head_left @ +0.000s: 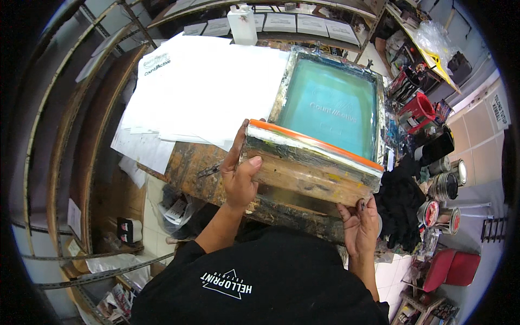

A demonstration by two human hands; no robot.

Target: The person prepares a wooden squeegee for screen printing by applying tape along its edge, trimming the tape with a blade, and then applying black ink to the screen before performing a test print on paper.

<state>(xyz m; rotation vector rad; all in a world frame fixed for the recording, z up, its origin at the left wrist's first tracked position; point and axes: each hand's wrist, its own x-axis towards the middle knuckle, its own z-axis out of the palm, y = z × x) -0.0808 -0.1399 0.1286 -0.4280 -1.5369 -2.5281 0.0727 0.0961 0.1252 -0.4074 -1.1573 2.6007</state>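
I hold a wide wooden squeegee [311,168] with an orange rubber blade along its far edge, raised over the near end of a screen-printing frame [331,103] with teal mesh. My left hand [239,173] grips the squeegee's left end, thumb on the paint-stained wood. At the squeegee's right lower corner my right hand [358,225] grips from beneath. The frame lies on a paint-smeared wooden table [187,162]. The squeegee hides the frame's near edge.
A spread stack of white printed sheets [200,92] lies left of the frame. A white plastic bottle [242,24] stands at the back. Several paint cans [444,187], a black cloth [401,211] and a red container [417,108] crowd the right. Curved racks [70,162] run along the left.
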